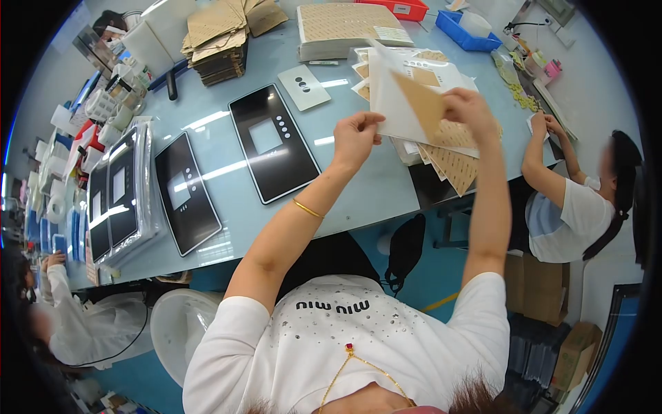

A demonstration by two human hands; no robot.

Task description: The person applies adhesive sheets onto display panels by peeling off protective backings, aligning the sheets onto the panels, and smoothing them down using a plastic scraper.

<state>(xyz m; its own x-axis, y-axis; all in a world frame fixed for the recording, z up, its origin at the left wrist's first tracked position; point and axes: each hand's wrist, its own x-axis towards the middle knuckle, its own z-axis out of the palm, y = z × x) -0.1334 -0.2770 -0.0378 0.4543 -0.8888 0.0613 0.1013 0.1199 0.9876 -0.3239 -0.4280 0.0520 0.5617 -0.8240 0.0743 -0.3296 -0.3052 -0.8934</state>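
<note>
My left hand (356, 140) is closed, with thumb and fingertips at the left edge of a whitish translucent sheet (396, 114). My right hand (472, 114) is closed on a tan-backed sheet (422, 105), which is raised and tilted, slightly blurred by motion. Whether the tan and whitish faces belong to one sheet I cannot tell. Beneath them lies a fanned stack of brown patterned sheets (455, 165). Left of my hands a black panel (274, 141) with a rectangular window and round holes lies flat. A small white card (304, 87) with dark circles is beyond it.
Another black panel (186, 190) and a plastic-wrapped panel stack (121, 193) lie left. At the back are a brown sheet pile (217, 48), a thick stack (352, 31), a blue tray (469, 31) and a red bin (400, 8). Co-workers sit at right (572, 207) and left (89, 324).
</note>
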